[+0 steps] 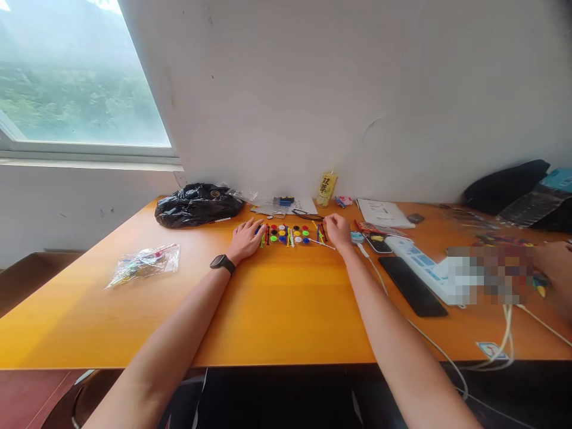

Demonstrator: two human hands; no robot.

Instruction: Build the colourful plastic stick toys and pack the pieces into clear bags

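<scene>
Small round coloured discs [282, 233] lie in short rows on the table, in black, white, red, yellow, green and blue. Thin coloured sticks [290, 236] stand in a group between them, with another group of sticks [320, 232] to their right. My left hand [245, 239], with a dark watch on its wrist, rests flat at the left end of the rows, fingers stretched towards the sticks there. At the right end, my right hand [338, 231] is closed, its fingers curled beside the sticks. Whatever its fingertips hold, if anything, is too small to make out.
A black plastic bag [196, 205] and a clear bag of small parts [145, 262] lie left. Behind the discs are glasses [307, 214] and a yellow drink carton [327, 189]. A phone [412, 286], power strip [420, 268] and cables lie right, near another person's hand [554, 265].
</scene>
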